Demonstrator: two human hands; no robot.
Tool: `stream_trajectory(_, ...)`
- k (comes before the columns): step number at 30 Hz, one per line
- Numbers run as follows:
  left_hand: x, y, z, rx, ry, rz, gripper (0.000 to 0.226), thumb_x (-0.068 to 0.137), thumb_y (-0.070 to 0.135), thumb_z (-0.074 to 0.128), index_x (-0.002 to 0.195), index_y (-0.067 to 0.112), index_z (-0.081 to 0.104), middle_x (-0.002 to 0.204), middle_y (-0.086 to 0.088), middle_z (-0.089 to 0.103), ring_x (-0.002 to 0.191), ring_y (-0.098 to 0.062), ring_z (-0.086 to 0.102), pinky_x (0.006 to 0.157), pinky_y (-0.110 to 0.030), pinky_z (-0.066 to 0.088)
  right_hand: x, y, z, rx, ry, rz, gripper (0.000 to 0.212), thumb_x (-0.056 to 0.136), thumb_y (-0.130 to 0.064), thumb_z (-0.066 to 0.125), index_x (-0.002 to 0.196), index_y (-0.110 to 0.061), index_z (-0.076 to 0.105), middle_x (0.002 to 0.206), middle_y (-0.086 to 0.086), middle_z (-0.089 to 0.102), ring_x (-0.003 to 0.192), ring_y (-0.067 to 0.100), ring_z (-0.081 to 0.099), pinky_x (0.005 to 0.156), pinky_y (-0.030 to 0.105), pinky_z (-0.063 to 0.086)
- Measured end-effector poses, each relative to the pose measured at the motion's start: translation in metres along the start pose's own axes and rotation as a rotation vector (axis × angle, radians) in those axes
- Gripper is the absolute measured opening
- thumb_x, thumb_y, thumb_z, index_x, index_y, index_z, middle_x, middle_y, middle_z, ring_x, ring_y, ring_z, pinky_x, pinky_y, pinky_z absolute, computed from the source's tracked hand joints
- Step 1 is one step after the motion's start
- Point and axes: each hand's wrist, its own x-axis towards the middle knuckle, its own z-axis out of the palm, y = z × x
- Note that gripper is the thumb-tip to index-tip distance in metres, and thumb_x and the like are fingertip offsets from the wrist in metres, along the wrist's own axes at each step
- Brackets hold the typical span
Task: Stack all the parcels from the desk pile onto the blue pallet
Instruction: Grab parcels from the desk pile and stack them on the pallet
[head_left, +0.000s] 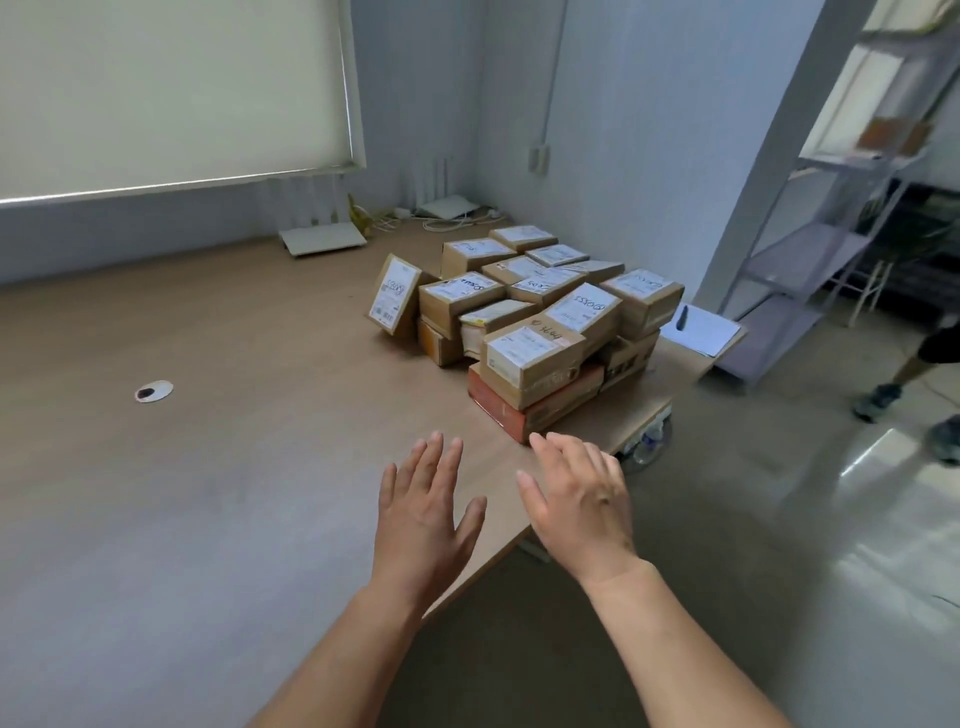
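Observation:
A pile of several brown cardboard parcels (530, 306) with white labels sits near the right edge of the wooden desk (218, 415). The nearest stack is a labelled brown box (530, 358) on an orange-red flat box (535, 402). One parcel (395, 293) leans upright at the pile's left side. My left hand (423, 509) and my right hand (579, 499) hover over the desk just short of the orange-red box, palms down, fingers spread, holding nothing. No blue pallet is in view.
White paper with a pen (698, 327) lies at the desk's far right corner. Routers (322, 236) and cables sit against the back wall. A round cable hole (153, 391) is at left. A grey shelf rack (831, 208) stands at right, and another person's feet (883, 400) are on the floor.

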Motion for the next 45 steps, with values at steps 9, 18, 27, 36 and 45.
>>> stream_trajectory(9,0.111,0.03,0.026,-0.085,-0.023,-0.058,0.064,0.097,0.05,0.033,0.15,0.03,0.006,0.159,0.007,0.005,0.145,-0.011,0.004,0.116,-0.028,0.004,0.083,0.064,0.04,0.042,-0.093,0.045,0.039,0.08,-0.035,0.056,0.109,-0.011,0.067,0.099,0.006,0.068,0.089,0.025,0.066,0.076,0.041,0.053)
stream_trajectory(18,0.175,0.052,0.048,-0.251,-0.058,-0.317,0.063,0.096,0.049,0.037,0.15,0.027,0.014,0.156,0.005,0.02,0.143,-0.012,0.018,0.113,-0.03,0.021,0.167,0.132,0.074,0.156,-0.206,0.023,0.045,0.094,-0.036,0.05,0.133,-0.015,0.049,0.126,0.007,0.055,0.116,0.025,0.05,0.098,0.039,0.038)
stream_trajectory(27,0.225,0.086,0.063,-0.33,-0.107,-0.507,0.054,0.097,0.047,0.038,0.146,0.03,0.023,0.147,0.005,0.04,0.129,-0.016,0.043,0.096,-0.036,0.043,0.236,0.17,0.108,0.193,-0.373,0.11,0.054,0.096,-0.05,0.037,0.137,-0.017,0.036,0.132,0.009,0.048,0.121,0.024,0.045,0.097,0.037,0.04)
stream_trajectory(36,0.224,0.098,0.087,-0.589,-0.021,-0.667,0.054,0.096,0.045,0.042,0.145,0.04,0.021,0.142,0.005,0.046,0.128,-0.019,0.045,0.099,-0.039,0.043,0.241,0.188,0.122,0.526,-0.547,0.142,0.039,0.094,-0.044,0.048,0.121,-0.018,0.038,0.125,0.006,0.054,0.108,0.024,0.053,0.075,0.029,0.039)
stream_trajectory(45,0.207,0.107,0.084,-0.695,0.104,-0.663,0.056,0.098,0.033,0.045,0.145,0.047,0.016,0.139,0.006,0.05,0.123,-0.016,0.049,0.104,-0.042,0.042,0.226,0.202,0.127,0.774,-0.693,0.015,0.05,0.094,-0.051,0.04,0.139,-0.028,0.037,0.138,-0.004,0.049,0.125,0.019,0.045,0.099,0.037,0.039)
